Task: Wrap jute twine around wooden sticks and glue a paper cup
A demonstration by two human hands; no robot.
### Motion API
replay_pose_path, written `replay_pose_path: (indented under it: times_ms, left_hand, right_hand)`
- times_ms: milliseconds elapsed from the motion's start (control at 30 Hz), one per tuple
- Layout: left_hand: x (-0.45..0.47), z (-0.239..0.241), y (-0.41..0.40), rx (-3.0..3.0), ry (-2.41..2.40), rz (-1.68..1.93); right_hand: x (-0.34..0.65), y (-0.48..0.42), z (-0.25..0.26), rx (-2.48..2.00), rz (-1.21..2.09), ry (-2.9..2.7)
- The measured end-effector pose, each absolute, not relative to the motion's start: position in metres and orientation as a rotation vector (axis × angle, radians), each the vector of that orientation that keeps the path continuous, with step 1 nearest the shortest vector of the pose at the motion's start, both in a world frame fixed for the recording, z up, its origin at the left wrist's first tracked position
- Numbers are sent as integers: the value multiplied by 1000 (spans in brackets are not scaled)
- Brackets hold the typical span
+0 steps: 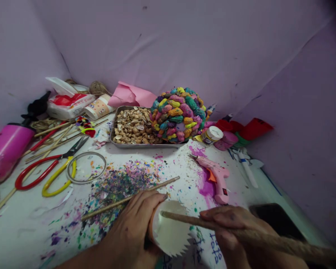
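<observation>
My left hand [133, 220] is wrapped round a paper cup [173, 235] tipped on its side. The cup's rim is cut into zigzag teeth, and its white inside faces right. In my right hand [235, 228], pinched between thumb and fingers, is a long brown stick [194, 220] that looks twine-wrapped toward its lower right end. The stick's thin tip reaches inside the cup, at or near its bottom; contact is hard to make out. Just beyond my left hand, a thinner bare stick [112, 205] lies on the paint-speckled table.
A pink glue gun [217, 179] lies beyond my right hand. Behind are a tray [123, 145] of nutshells, a colourful shell-covered ball [182, 112] and a lidded jar [213, 134]. Scissors [52, 170], a metal ring [86, 182] and a pink pump [9, 149] are at left.
</observation>
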State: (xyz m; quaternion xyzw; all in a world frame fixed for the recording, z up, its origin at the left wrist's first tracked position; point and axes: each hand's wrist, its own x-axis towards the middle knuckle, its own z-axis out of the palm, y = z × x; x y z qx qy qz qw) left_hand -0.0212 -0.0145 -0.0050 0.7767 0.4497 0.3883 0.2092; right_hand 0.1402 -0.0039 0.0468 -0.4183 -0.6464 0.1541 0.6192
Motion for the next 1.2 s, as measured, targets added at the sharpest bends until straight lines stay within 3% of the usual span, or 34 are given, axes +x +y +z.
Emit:
replay_pose_path:
  times_ms: [1200]
  left_hand:
    - [-21,8,-16,2154,1286,1035]
  right_hand:
    - [145,-9,42,-1087,334,-1559]
